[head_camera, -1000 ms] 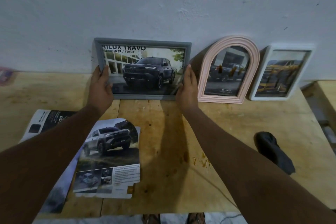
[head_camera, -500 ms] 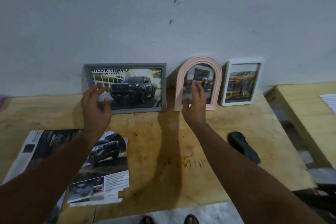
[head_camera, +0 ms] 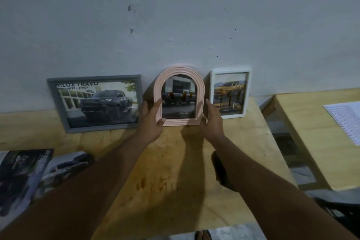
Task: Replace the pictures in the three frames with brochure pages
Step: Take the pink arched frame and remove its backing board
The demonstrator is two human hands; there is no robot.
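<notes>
Fingers (head_camera: 157,105) of the left hand (head_camera: 153,122) lie straight and close together along the left side of the pink arched frame (head_camera: 178,70), the forefinger across its rim and the thumb touching its lower left corner. Those of the right hand (head_camera: 212,121) are likewise straight and together, flat against the frame's right side, with the thumb near the lower right corner.

At the far left, loose brochure pages (head_camera: 21,173) showing vehicles lie flat on the wooden table (head_camera: 171,161), partly under the left forearm. Behind them a grey frame (head_camera: 93,103) leans against the wall (head_camera: 175,15), holding a page with a dark pickup and a heading that ends in "TRAVO". Just beside it, in the middle, the pink arched frame stands at the table's back edge against the wall, between the two hands; it shows a dark pickup before a building. Next on the right, a white frame (head_camera: 230,92) stands against the wall with a yellow vehicle pictured in it, the right hand near its left edge. A dark object (head_camera: 219,167) lies on the table, partly hidden by the right forearm; what it is cannot be told. Well apart at the far right, a second wooden table (head_camera: 315,142) carries a white printed sheet (head_camera: 345,121)
</notes>
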